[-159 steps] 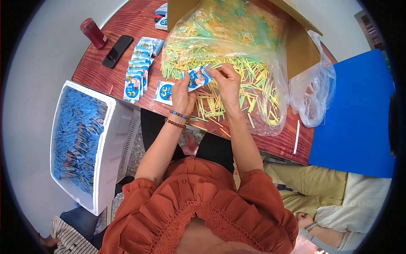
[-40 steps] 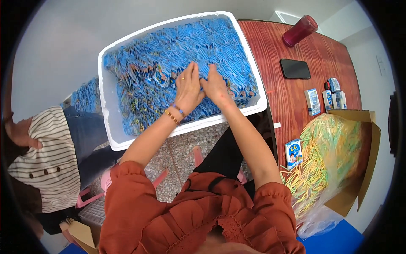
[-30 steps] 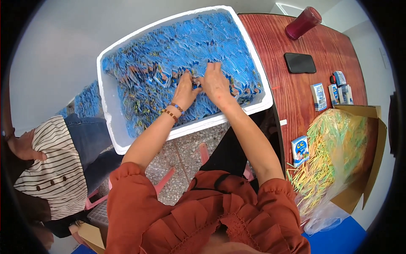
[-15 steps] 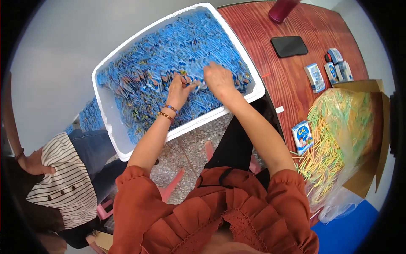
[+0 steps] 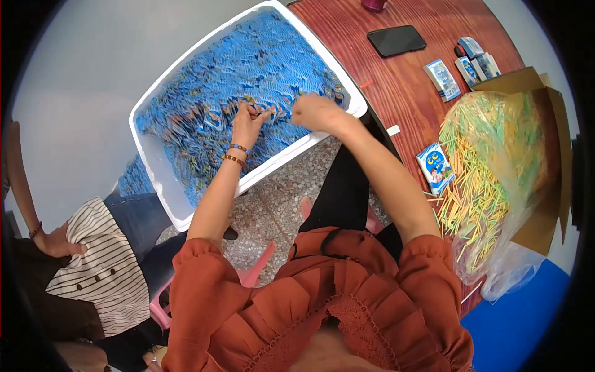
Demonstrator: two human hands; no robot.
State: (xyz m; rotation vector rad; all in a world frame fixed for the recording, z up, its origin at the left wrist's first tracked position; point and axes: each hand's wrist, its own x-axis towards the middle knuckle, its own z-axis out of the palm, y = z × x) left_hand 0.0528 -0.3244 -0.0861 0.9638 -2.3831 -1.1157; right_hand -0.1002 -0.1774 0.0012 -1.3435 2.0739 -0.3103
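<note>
A white foam box [image 5: 144, 162] is filled with many small blue packets [image 5: 266, 59] that overlap in rows. My left hand [image 5: 246, 127], with two beaded bracelets at its wrist, is over the packets with thumb and fingertips pinched on a small blue-and-white packet. To its right, my right hand [image 5: 317, 114] is curled close to the near right rim of the box, its fingertips mostly turned from sight. What the right fingers hold, if anything, is hidden.
Right of the box, a red wooden table [image 5: 396, 80] carries a black phone [image 5: 396, 41], several small blue-and-white packs [image 5: 442, 80] and a cardboard box [image 5: 545, 211] with a plastic bag of yellow-green sticks [image 5: 477, 180]. At left, another person's hand [image 5: 62, 242] touches a striped garment [image 5: 102, 273].
My right hand has moved rightward, away from the left hand and closer to the box's near right rim. The left hand stays pinched over the packets. The whole view has shifted slightly.
</note>
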